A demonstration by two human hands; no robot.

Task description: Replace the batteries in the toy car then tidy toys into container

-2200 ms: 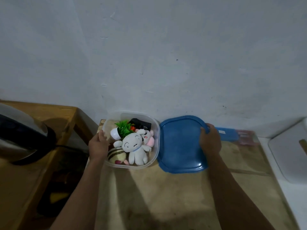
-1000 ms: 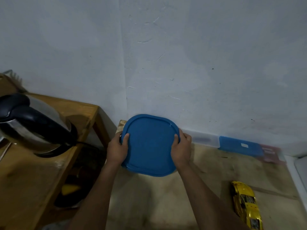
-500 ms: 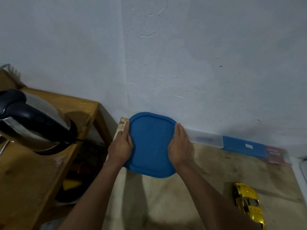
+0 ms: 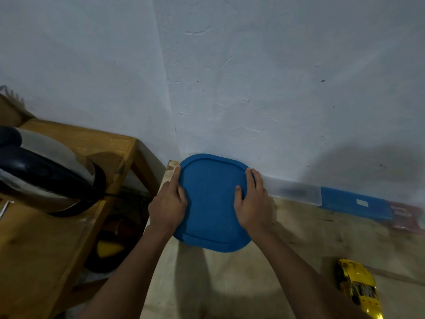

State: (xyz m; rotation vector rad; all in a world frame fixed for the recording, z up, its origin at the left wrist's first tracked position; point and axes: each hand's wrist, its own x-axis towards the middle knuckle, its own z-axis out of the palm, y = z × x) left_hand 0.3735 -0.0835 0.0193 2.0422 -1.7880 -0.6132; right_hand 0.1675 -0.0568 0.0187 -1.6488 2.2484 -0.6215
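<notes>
On my feed, the blue lid point(image 4: 211, 203) hides everything beneath it, at the bench's point(image 4: 287, 238) far left corner against the wall. My left hand point(image 4: 167, 207) and right hand point(image 4: 253, 203) lie flat on its side edges, fingers point(image 4: 176, 178) nearly straight, pressing down and gripping nothing. The yellow toy car point(image 4: 358, 286) sits well apart at lower right, partly cut off by the frame. A kettle point(image 4: 43, 173) is clipped at left.

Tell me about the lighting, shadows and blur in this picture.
Head view: dim light; dark shadows fall on the tabletop below the blue lid; the boxes along the wall at right are smeared; the kettle shows a soft glare; edges bend, wide-angle.
</notes>
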